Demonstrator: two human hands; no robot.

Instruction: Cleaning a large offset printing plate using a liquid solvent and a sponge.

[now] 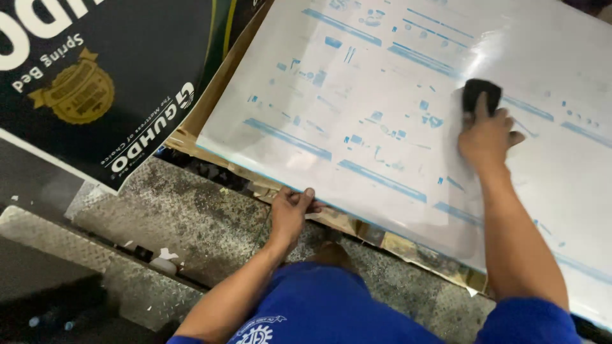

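I see my right hand [488, 134] pressing one black sponge [480, 94] under its fingertips onto one pale printed plate [382, 127]. My left hand [290, 213] pinches that plate's near edge.

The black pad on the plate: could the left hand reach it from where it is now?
Probably yes. The left hand grips the near edge of the large pale plate, and the plate's surface between it and the black pad lies bare. But the right hand presses on the pad, so it is occupied.

Steel chequer-plate floor [191, 216], flattened cardboard [210, 95] on it, w/ paper scraps [167, 255]
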